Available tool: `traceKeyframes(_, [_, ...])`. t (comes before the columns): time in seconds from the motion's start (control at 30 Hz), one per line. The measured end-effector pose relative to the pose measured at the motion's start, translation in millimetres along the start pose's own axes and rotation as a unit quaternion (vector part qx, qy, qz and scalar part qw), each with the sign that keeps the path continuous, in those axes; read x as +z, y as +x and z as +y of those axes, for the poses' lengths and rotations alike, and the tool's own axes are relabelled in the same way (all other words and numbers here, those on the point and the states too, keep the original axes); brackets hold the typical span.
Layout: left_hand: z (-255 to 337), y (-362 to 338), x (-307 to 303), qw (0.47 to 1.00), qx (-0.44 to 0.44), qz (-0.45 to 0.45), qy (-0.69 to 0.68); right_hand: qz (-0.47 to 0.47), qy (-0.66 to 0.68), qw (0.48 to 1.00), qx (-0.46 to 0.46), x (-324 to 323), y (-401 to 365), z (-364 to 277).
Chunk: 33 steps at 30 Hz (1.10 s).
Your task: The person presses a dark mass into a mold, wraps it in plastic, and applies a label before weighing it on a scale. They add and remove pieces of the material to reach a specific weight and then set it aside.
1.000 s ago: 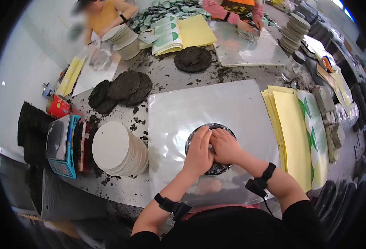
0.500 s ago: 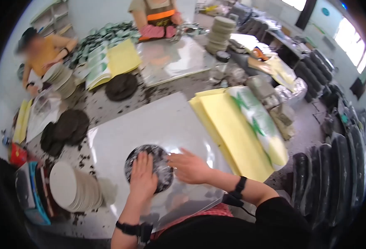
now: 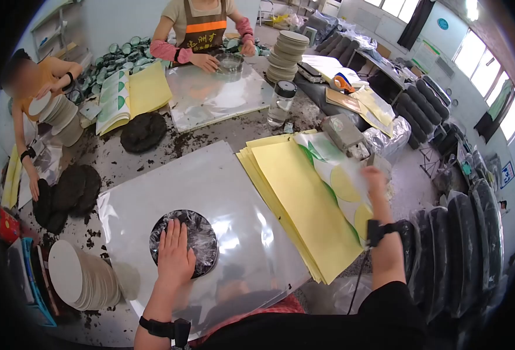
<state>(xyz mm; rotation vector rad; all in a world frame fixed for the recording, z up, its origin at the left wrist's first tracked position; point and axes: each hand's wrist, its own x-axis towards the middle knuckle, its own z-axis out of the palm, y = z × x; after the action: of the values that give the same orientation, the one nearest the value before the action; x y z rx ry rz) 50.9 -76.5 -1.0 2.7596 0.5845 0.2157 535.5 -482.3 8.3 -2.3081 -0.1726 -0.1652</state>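
Observation:
On the glossy clear sheet in front of me lies a round dark disc covered with crinkled clear plastic film. My left hand rests flat on it, fingers stretched out and close together. To the right, my right hand is raised over the far edge of the white and green printed sheet, close to a greyish block. Motion smears its fingers, so whether it holds anything cannot be made out. Yellow sheets lie beside the clear sheet, under the printed one.
Left of the clear sheet stands a stack of pale round discs. Dark clay-like slabs lie beyond it. A lidded jar and a grey block stand farther back. Two people work across the table, one holding a clear round dish.
My right hand has left the disc and swung right toward the blocks. My left hand stays flat on the disc. The person opposite now has a clear dish, and the view has shifted.

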Motion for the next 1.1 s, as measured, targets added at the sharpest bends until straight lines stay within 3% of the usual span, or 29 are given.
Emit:
traceKeyframes(0.03, [-1.4,-0.4,-2.5,1.000,-0.004,-0.001,-0.003,0.045,0.142,0.989,-0.021,-38.9,39.3,32.4])
traceKeyframes(0.07, [-4.3,-1.0,0.3,1.000,0.011,0.012,-0.001,0.161,-0.020,0.924,-0.346,-79.1,60.1,63.8])
traceKeyframes(0.13, [-4.4,-0.5,4.5,0.999,0.020,0.028,0.027,0.253,0.121,0.944,-0.175,-129.2,72.0,10.8])
traceKeyframes(0.2, [-2.9,0.2,5.6,0.999,-0.007,0.035,0.013,0.259,0.255,0.928,-0.079,-108.3,35.2,-81.3])
traceKeyframes(0.23, [-3.1,0.3,3.9,0.999,-0.012,0.034,0.001,0.199,0.288,0.936,-0.043,-81.9,-2.4,-125.6])
traceKeyframes(0.27, [-5.5,-0.3,3.4,0.999,0.004,0.039,-0.008,0.068,0.250,0.965,-0.046,-39.8,-44.2,-147.4])
traceKeyframes(0.3, [-5.7,-1.2,0.4,0.999,0.010,0.039,-0.011,-0.101,0.175,0.978,-0.057,22.2,-106.9,-166.0])
traceKeyframes(0.33, [-5.4,-1.5,0.4,0.999,0.009,0.048,-0.010,-0.269,0.071,0.957,-0.085,73.7,-169.7,-187.4])
traceKeyframes(0.37, [-6.9,-2.8,2.7,0.998,0.013,0.059,-0.012,-0.412,-0.024,0.896,-0.165,116.8,-226.1,-204.4])
traceKeyframes(0.4, [-14.1,-4.4,9.8,0.998,0.027,0.063,-0.006,-0.482,0.090,0.788,-0.371,131.4,-262.2,-230.8])
traceKeyframes(0.43, [-19.1,-5.0,16.2,0.997,0.041,0.067,-0.004,-0.475,0.110,0.753,-0.442,150.4,-286.4,-247.7])
traceKeyframes(0.47, [-11.1,3.3,-6.3,0.974,0.011,0.016,-0.225,-0.483,0.042,0.723,-0.493,163.5,-297.4,-257.5])
traceKeyframes(0.5, [-17.4,-2.6,6.6,0.965,-0.017,-0.019,-0.260,-0.489,-0.026,0.686,-0.538,175.3,-304.4,-266.3])
traceKeyframes(0.53, [-18.1,-6.7,12.0,0.994,0.011,-0.003,-0.110,-0.493,-0.093,0.644,-0.578,182.3,-309.1,-271.8])
traceKeyframes(0.57, [-19.6,-7.4,16.2,0.998,0.041,0.014,0.044,-0.488,-0.128,0.644,-0.575,180.8,-311.5,-279.8])
traceKeyframes(0.6, [-21.7,-2.9,17.4,0.993,0.015,-0.027,-0.113,-0.480,-0.164,0.643,-0.574,174.9,-310.4,-292.4])
traceKeyframes(0.63, [-23.6,-4.2,17.1,0.993,0.024,-0.007,-0.119,-0.471,-0.199,0.643,-0.570,172.4,-311.6,-300.4])
traceKeyframes(0.67, [-25.4,-5.5,15.7,0.992,0.035,0.012,-0.124,-0.449,-0.084,0.716,-0.527,184.1,-319.9,-305.3])
traceKeyframes(0.7, [-23.9,-7.2,9.8,0.990,0.046,0.028,-0.129,-0.446,-0.019,0.748,-0.491,202.5,-329.0,-300.5])
traceKeyframes(0.73, [-20.9,-9.2,10.6,0.953,0.014,0.052,-0.297,-0.441,0.048,0.774,-0.452,225.1,-337.4,-291.6])
traceKeyframes(0.77, [-23.7,-6.4,13.5,0.877,-0.029,0.095,-0.471,-0.432,0.117,0.796,-0.408,238.3,-344.1,-287.5])
traceKeyframes(0.83, [-29.9,3.6,8.8,0.624,-0.117,0.171,-0.753,-0.417,0.075,0.793,-0.438,239.3,-346.0,-289.8])
traceKeyframes(0.87, [-37.2,-7.0,1.8,0.522,-0.096,0.280,-0.800,-0.398,0.022,0.787,-0.471,238.8,-350.0,-289.5])
traceKeyframes(0.9, [-36.8,-9.3,-2.3,0.630,-0.060,0.323,-0.704,-0.373,-0.032,0.778,-0.503,239.5,-352.7,-290.0])
traceKeyframes(0.97, [-35.0,-14.5,1.8,0.738,0.004,0.357,-0.573,-0.341,-0.093,0.765,-0.538,239.3,-361.0,-294.4])
traceKeyframes(1.07, [-29.3,-21.4,7.7,0.846,0.102,0.402,-0.336,-0.293,-0.115,0.751,-0.581,237.6,-368.9,-294.6])
traceKeyframes(1.1, [-29.3,-20.5,7.8,0.867,0.091,0.368,-0.324,-0.319,-0.147,0.728,-0.588,234.9,-370.0,-295.5])
